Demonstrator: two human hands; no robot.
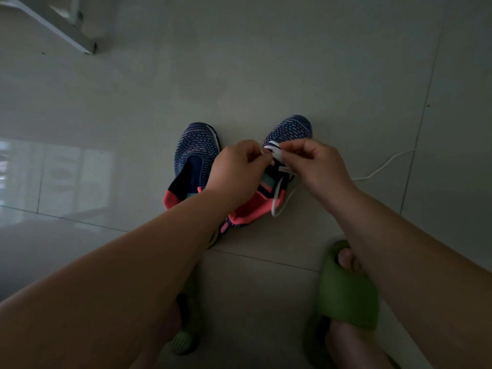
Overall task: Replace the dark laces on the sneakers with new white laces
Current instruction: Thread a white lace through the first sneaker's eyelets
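Two dark blue knit sneakers with pink heels stand side by side on the floor, toes pointing away from me. The left sneaker has no lace in it. The right sneaker carries a white lace across its lowest eyelets. My left hand pinches the lace at the left side of the eyelets. My right hand pinches it at the right side. A loose lace end hangs over the pink heel. Another white lace trails across the floor to the right.
Pale glossy floor tiles surround the shoes. My feet in green slippers sit close to me, below the sneakers. A white frame leg stands at the far upper left.
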